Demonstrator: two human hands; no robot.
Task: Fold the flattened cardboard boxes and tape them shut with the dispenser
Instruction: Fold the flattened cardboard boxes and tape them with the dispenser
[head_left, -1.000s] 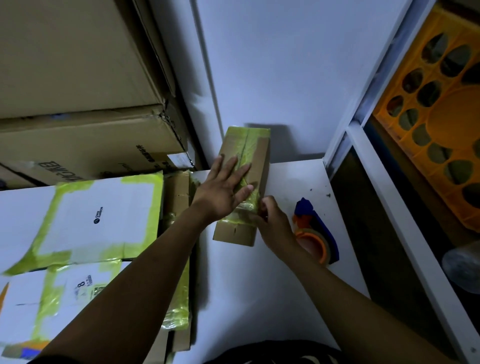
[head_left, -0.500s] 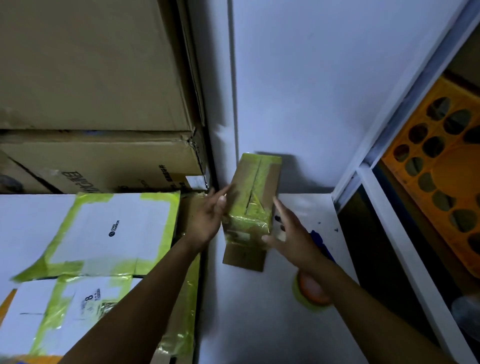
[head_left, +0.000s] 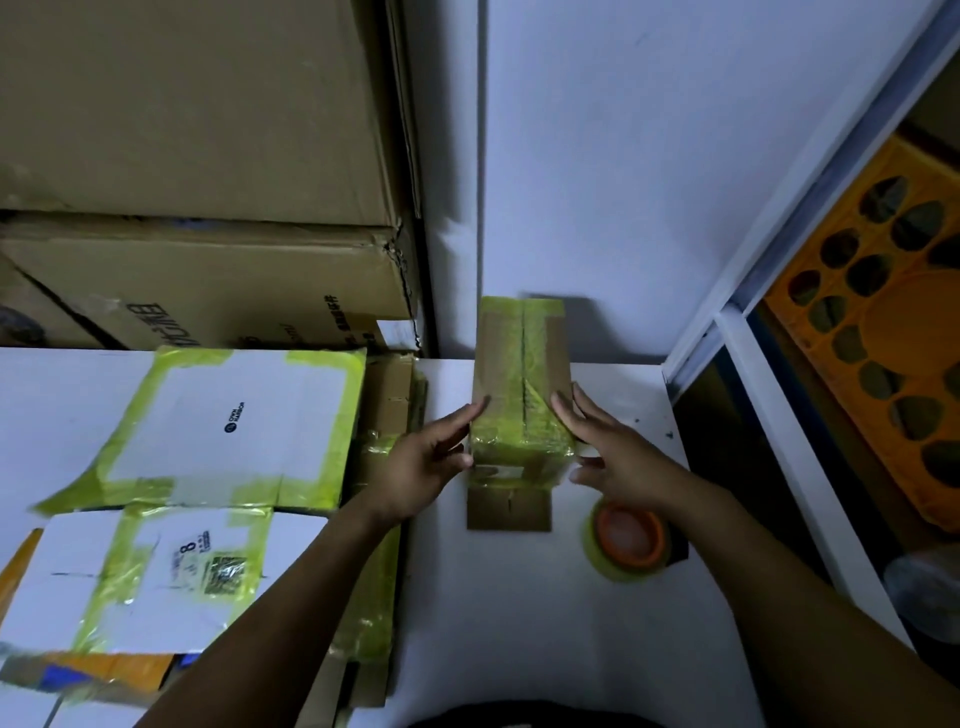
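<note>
Cardboard box (head_left: 519, 374), yellow-taped shut, stands between left hand (head_left: 423, 467) and right hand (head_left: 621, 460), straight fingers (head_left: 467, 413) touching it.

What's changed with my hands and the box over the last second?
The left hand slid off the top of the small box to its left side, and the right hand shifted from the near edge to the right side. The box stayed on the table, the tape dispenser to its right.

Box (head_left: 522, 384) on the table (head_left: 519, 623) between left hand (head_left: 421, 467) and right hand (head_left: 618, 457); tape dispenser (head_left: 631, 540) at its right, flattened boxes (head_left: 234, 426) left
</note>
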